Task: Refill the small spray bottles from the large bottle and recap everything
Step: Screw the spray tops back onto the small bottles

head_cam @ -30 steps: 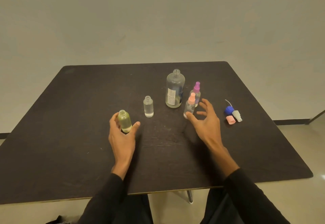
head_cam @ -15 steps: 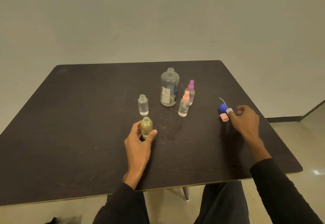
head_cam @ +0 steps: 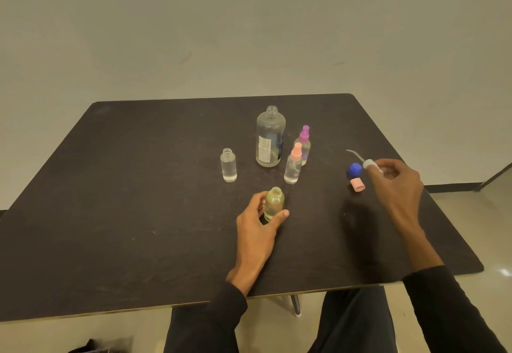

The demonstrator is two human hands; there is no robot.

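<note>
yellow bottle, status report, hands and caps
Left hand grips uncapped yellow bottle. Right hand pinches white spray top. Nothing between them.

On the dark table (head_cam: 138, 214) the left hand (head_cam: 257, 230) grips an uncapped yellowish bottle (head_cam: 274, 203) — upright. The right hand (head_cam: 396, 183) pinches a white sprayer head (head_cam: 370, 163) — beside a blue cap (head_cam: 354, 169) and pink cap (head_cam: 358, 185).

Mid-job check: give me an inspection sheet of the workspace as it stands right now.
Surface: dark table, scuffed.
Job's things: large bottle uncapped; clear small bottle and yellowish bottle open; pink-topped and purple-topped sprayers capped; blue cap and pink cap loose.
Clutter: nothing seen.
Grippers: left hand holds the yellowish bottle; right hand pinches the white spray top.
Cables: nothing seen.
Surroundings: plain wall, pale floor.
</note>
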